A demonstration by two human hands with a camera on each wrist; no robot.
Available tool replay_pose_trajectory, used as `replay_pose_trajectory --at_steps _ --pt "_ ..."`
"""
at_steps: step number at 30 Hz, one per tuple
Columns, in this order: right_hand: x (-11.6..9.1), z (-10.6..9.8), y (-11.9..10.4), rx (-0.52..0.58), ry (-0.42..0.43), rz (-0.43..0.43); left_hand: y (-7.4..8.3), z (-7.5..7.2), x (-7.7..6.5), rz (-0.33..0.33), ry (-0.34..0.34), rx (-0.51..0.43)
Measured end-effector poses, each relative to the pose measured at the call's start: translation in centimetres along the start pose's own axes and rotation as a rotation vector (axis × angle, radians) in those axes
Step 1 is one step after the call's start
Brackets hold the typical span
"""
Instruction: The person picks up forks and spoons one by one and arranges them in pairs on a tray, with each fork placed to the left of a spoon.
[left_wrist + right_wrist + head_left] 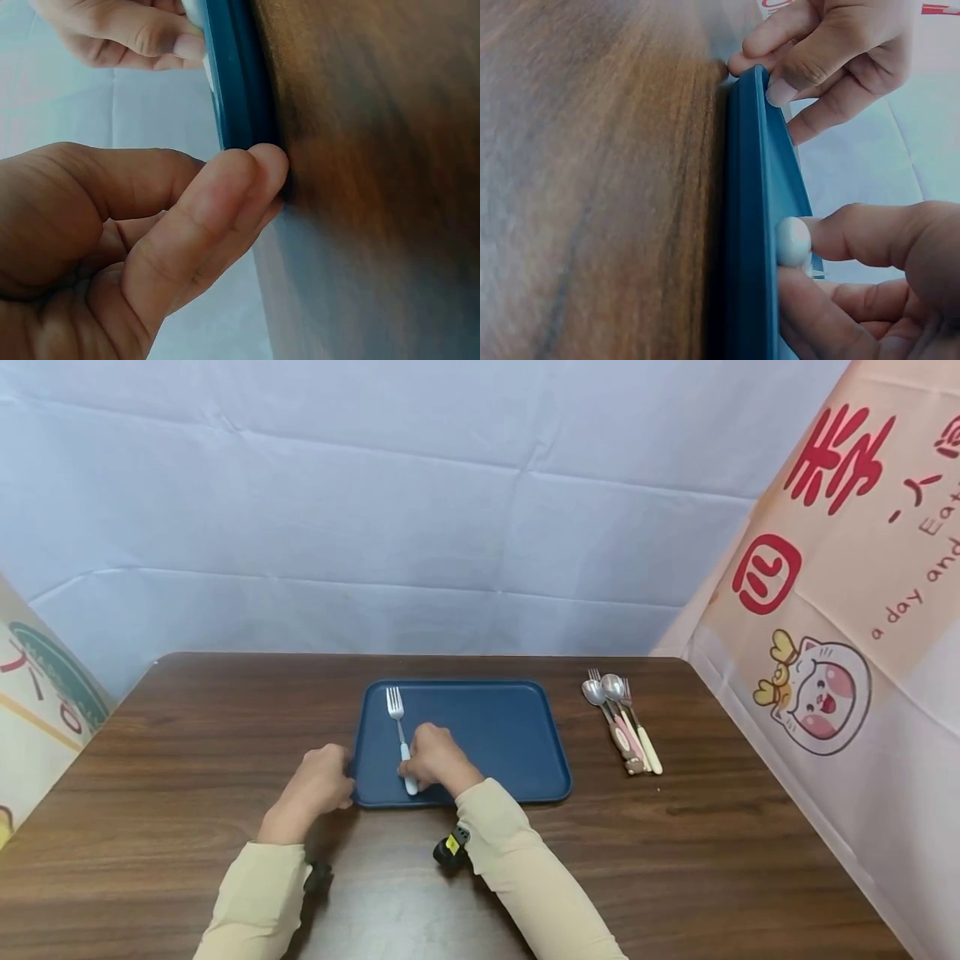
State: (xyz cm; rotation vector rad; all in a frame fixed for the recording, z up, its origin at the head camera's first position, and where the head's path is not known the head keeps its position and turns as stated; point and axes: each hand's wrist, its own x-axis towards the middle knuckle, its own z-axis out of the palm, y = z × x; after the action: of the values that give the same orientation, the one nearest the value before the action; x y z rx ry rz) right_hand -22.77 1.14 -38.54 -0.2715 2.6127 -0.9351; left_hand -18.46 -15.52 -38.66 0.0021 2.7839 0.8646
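Observation:
A blue rectangular tray (495, 735) lies on the wooden table. On its left part is a fork (396, 706) with a white handle, tines toward the far rim. My right hand (437, 758) pinches that handle near its lower end; in the right wrist view the rounded handle end (793, 241) shows between thumb and finger, close over the tray's near rim. With my left hand (318, 781) I grip the tray's near left corner, thumb (782, 92) over the rim and other fingers outside it.
Right of the tray, several forks and spoons (622, 722) lie together on the table (720, 860), with pink, cream and brown handles. A white cloth (375, 527) hangs behind the table, and a printed cloth (847, 610) hangs along the right side.

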Motion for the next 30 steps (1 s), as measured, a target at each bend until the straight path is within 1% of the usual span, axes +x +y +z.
replay_pose_trajectory --at_steps 9,11,18,21,27,30 --pt "0.2 0.6 -0.3 0.039 0.01 0.023 0.4 -0.5 -0.1 -0.055 -0.015 0.025" --pt "0.3 0.7 -0.4 0.048 0.02 0.034 0.5 -0.7 -0.1 -0.062 -0.021 0.008" --pt "0.5 1.2 -1.0 0.075 0.039 0.05 0.0 -0.6 -0.1 -0.073 -0.027 -0.122" --pt "0.6 1.4 -1.2 0.077 0.045 0.057 -0.2 -0.6 -0.1 -0.067 -0.032 -0.142" --pt "0.8 1.6 -1.3 0.114 0.063 0.068 -0.4 -0.5 0.1 -0.053 -0.028 -0.154" --pt "0.9 1.8 -1.4 0.125 0.067 0.073 -0.5 -0.3 0.1 -0.047 -0.031 -0.18"
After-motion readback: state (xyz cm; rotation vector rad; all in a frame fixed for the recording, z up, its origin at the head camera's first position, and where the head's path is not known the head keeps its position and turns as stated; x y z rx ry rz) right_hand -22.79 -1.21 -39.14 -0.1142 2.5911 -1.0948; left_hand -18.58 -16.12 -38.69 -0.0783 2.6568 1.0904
